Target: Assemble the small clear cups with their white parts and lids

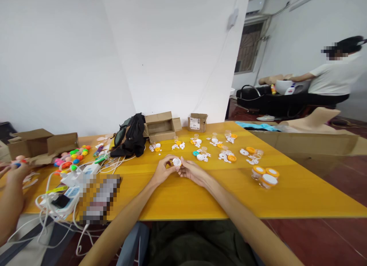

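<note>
My left hand [164, 169] and my right hand [191, 170] meet over the yellow table [301, 197], both pinching one small white round cap [176, 162] between their fingertips. Just beyond my hands lie several small white and orange lids, clear cups and printed white pieces [223, 156] scattered across the tabletop. To the right stand two clear little jars with orange and white lids [265, 177].
Open cardboard boxes [160, 125] and a black bag [131, 137] sit at the back. Colourful balls [75, 156], white cables and a power strip [64, 197] clutter the left, where another person's hand [13, 174] works. A person stands far right by a black bench [266, 99].
</note>
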Action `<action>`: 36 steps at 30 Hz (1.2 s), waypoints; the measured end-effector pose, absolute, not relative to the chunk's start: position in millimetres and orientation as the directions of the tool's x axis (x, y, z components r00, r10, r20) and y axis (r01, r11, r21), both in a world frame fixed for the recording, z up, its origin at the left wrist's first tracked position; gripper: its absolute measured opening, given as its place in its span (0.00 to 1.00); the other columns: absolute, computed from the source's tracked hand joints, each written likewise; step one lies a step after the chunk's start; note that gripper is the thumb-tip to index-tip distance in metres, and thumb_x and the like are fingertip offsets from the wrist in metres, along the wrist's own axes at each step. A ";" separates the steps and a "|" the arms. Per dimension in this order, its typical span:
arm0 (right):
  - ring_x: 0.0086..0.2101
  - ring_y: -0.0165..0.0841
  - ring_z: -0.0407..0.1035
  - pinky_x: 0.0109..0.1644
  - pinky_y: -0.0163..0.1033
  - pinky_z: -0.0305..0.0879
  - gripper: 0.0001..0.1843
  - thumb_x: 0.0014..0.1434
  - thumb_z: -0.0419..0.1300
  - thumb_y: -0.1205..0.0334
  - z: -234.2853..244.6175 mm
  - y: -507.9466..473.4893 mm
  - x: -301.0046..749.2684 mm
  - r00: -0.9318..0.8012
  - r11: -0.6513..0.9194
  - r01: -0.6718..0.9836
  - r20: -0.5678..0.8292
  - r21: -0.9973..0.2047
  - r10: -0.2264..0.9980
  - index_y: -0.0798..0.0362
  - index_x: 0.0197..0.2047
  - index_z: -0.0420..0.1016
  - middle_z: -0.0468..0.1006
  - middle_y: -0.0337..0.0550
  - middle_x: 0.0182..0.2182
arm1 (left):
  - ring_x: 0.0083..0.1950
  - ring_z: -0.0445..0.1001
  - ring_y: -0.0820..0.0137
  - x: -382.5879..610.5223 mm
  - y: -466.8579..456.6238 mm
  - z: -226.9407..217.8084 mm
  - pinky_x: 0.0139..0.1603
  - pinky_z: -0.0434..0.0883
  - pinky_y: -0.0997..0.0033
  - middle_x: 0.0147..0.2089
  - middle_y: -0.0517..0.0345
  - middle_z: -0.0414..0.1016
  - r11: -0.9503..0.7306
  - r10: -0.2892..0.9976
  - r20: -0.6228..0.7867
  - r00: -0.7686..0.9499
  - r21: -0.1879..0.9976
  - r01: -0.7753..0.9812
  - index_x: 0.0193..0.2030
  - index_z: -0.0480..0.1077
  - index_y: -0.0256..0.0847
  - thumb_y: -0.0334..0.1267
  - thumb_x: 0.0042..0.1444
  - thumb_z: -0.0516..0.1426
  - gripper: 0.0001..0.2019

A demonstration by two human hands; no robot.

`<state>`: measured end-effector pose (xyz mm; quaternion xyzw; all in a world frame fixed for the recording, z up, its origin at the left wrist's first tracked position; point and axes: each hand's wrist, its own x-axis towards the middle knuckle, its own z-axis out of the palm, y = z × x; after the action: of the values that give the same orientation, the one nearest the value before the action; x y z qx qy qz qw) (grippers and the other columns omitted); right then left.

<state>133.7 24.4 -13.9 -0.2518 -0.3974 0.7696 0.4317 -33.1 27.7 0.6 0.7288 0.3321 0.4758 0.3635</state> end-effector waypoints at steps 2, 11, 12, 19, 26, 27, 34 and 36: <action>0.23 0.26 0.68 0.28 0.31 0.63 0.25 0.46 0.71 0.40 -12.8 23.7 133.8 -0.500 -0.301 -0.452 -0.041 -0.840 0.865 0.56 0.28 0.77 0.77 0.39 0.22 | 0.44 0.74 0.64 -32.8 27.9 -0.2 0.42 0.67 0.68 0.45 0.53 0.79 -0.503 0.835 0.440 0.330 0.853 0.135 0.43 0.78 0.41 0.44 0.48 0.66 0.16; 0.22 0.26 0.69 0.27 0.30 0.63 0.25 0.50 0.68 0.39 -11.5 25.4 133.8 -0.492 -0.314 -0.427 -0.074 -0.848 0.868 0.57 0.28 0.77 0.77 0.41 0.21 | 0.43 0.74 0.64 -32.6 28.5 -2.1 0.44 0.68 0.68 0.42 0.54 0.80 -0.481 0.854 0.423 0.303 0.864 0.148 0.43 0.77 0.40 0.43 0.49 0.65 0.15; 0.24 0.27 0.70 0.28 0.31 0.64 0.24 0.50 0.69 0.40 -11.7 25.6 133.7 -0.493 -0.320 -0.443 -0.071 -0.837 0.867 0.56 0.29 0.78 0.78 0.42 0.23 | 0.43 0.74 0.64 -32.6 28.4 -1.7 0.44 0.68 0.68 0.42 0.54 0.80 -0.485 0.855 0.428 0.295 0.860 0.158 0.43 0.77 0.40 0.43 0.49 0.65 0.15; 0.29 0.28 0.73 0.34 0.32 0.68 0.15 0.48 0.74 0.53 -15.1 27.5 134.5 -0.504 -0.307 -0.521 -0.003 -0.796 0.864 0.53 0.34 0.79 0.80 0.40 0.29 | 0.45 0.73 0.63 -30.6 24.4 4.3 0.45 0.68 0.67 0.45 0.53 0.78 -0.528 0.838 0.461 0.292 0.820 0.220 0.42 0.76 0.42 0.45 0.49 0.65 0.14; 0.27 0.27 0.71 0.33 0.32 0.69 0.12 0.54 0.70 0.54 -18.2 30.6 135.3 -0.478 -0.273 -0.496 -0.003 -0.824 0.878 0.55 0.33 0.80 0.80 0.44 0.30 | 0.42 0.72 0.65 -34.0 20.8 7.3 0.43 0.67 0.68 0.42 0.53 0.78 -0.589 0.807 0.546 0.225 0.772 0.239 0.41 0.77 0.42 0.46 0.55 0.61 0.12; 0.27 0.27 0.71 0.33 0.32 0.69 0.13 0.54 0.71 0.54 -18.3 30.6 135.3 -0.478 -0.268 -0.491 -0.001 -0.829 0.878 0.55 0.33 0.80 0.80 0.44 0.30 | 0.42 0.72 0.65 -34.2 20.7 7.4 0.42 0.67 0.68 0.41 0.53 0.78 -0.599 0.800 0.556 0.227 0.764 0.240 0.40 0.78 0.42 0.46 0.56 0.61 0.12; 0.28 0.27 0.70 0.33 0.31 0.70 0.16 0.51 0.72 0.51 -17.6 30.2 136.0 -0.472 -0.253 -0.491 0.011 -0.834 0.881 0.56 0.33 0.81 0.80 0.44 0.29 | 0.39 0.73 0.66 -32.4 20.8 9.1 0.39 0.68 0.68 0.38 0.53 0.79 -0.623 0.780 0.575 0.248 0.751 0.218 0.38 0.79 0.42 0.45 0.56 0.61 0.10; 0.28 0.27 0.70 0.33 0.31 0.70 0.15 0.51 0.72 0.51 -17.8 30.4 136.3 -0.472 -0.249 -0.490 0.014 -0.835 0.881 0.56 0.33 0.81 0.80 0.44 0.29 | 0.39 0.73 0.66 -32.2 21.0 9.2 0.39 0.68 0.68 0.37 0.53 0.79 -0.618 0.783 0.572 0.243 0.757 0.211 0.37 0.80 0.42 0.45 0.56 0.61 0.10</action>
<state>136.3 30.4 -17.8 -0.2383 -0.4103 0.7535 0.4551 -32.2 21.0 9.2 0.7378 0.3369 0.5145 0.2782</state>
